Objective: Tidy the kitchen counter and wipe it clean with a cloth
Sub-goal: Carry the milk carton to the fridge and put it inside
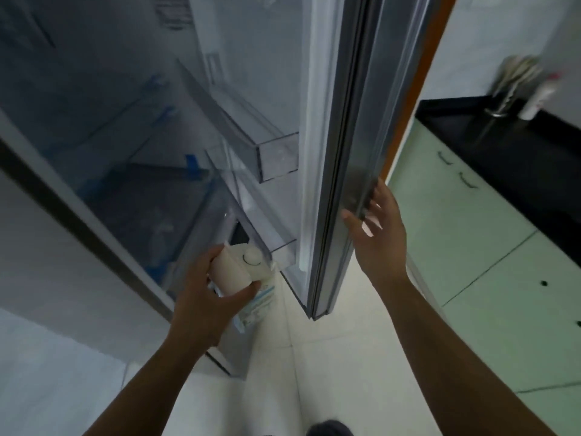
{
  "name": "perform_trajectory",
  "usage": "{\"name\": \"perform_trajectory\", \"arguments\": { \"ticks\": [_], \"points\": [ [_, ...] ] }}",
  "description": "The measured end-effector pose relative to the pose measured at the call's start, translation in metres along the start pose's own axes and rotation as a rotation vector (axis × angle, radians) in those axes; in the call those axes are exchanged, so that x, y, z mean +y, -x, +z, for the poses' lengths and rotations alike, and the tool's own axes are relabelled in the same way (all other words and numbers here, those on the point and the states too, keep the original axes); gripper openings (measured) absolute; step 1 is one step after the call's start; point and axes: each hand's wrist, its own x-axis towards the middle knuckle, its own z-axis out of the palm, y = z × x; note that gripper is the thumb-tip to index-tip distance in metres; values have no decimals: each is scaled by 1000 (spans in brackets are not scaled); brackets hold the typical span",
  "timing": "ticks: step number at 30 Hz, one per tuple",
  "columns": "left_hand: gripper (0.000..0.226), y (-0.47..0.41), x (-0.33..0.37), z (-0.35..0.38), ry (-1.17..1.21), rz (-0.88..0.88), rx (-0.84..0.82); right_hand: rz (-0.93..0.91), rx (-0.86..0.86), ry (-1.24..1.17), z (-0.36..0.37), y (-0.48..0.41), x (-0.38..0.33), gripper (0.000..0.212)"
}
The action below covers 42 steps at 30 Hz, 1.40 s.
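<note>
An open fridge point(94, 136) fills the space ahead of the left hand point(204, 297), its door point(339, 121) edge-on just above the right hand point(377, 234). Pale floor tiles point(345, 357) lie beneath both arms. The black counter point(518, 158) runs well right of the right hand, over green cabinets point(456, 231). A blurred utensil holder point(509, 89) and a white bottle point(534, 102) stand on the counter. The left hand grips a white-capped carton point(239, 272) whose print is unreadable. The right hand, fingers spread, touches the door's edge.
</note>
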Motion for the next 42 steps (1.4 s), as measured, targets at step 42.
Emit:
{"name": "perform_trajectory", "arguments": {
  "ticks": [42],
  "points": [
    [81,-240,127,240,10,154,91,43,-62,89,-115,-299,145,58]
  ]
}}
